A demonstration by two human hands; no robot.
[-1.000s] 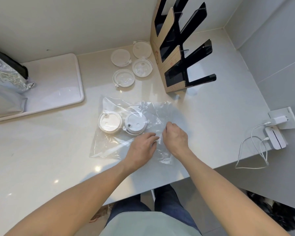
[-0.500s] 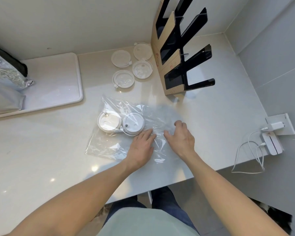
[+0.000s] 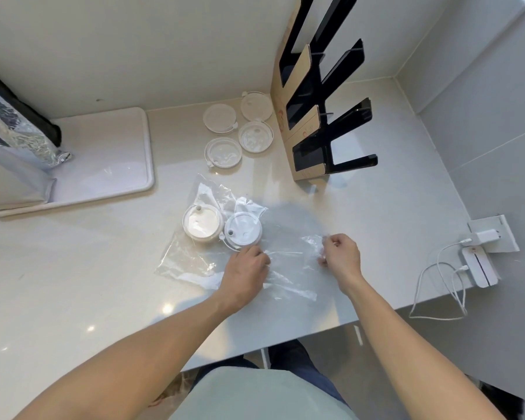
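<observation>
On the pale counter [image 3: 73, 283], at six o'clock from the black rack [image 3: 331, 116], lies a clear plastic bag [image 3: 188, 259]; left hand [image 3: 246, 268] and right hand [image 3: 341, 256] each pinch its film. Grey wall [image 3: 482, 116] at three o'clock.

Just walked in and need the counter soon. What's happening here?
A person is working a clear plastic bag on the counter: the left hand pinches it near two white lids, the right hand pinches it further right. Four more lids lie loose behind, beside a black rack.
</observation>
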